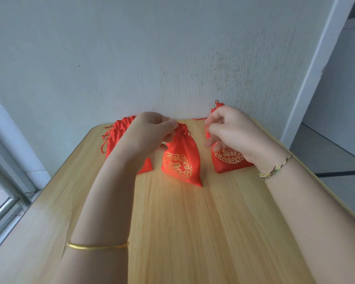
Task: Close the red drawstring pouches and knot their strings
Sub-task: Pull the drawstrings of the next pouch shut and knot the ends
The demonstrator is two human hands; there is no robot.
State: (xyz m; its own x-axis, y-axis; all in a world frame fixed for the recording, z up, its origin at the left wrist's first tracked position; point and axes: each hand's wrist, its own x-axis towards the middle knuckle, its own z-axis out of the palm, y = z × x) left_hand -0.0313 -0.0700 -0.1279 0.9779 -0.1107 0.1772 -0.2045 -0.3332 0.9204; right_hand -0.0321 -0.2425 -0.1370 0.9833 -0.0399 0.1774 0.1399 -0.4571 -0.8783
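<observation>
Closest to the camera, the wooden desk is taking up most of the view, with both forearms reaching out over it; the left wrist is wearing a gold bangle and the right one is wearing a braided bracelet. Further out, around the middle of the desk, the red drawstring pouch with the gold print is standing up, its bottom resting on the wood; the left hand is pinching its gathered neck between thumb and fingertips, so the top is looking bunched up. The right hand is hovering just beside it with its fingers curled in; it's kinda blurry, so I can't tell if it's pinching a string or nothing at all. Under that hand a second printed pouch is sitting on the desk; behind it the knotted top of another pouch is poking up. Off to the left a pile of red pouches is lying with strings dangling; the pale wall is running right behind everything.
</observation>
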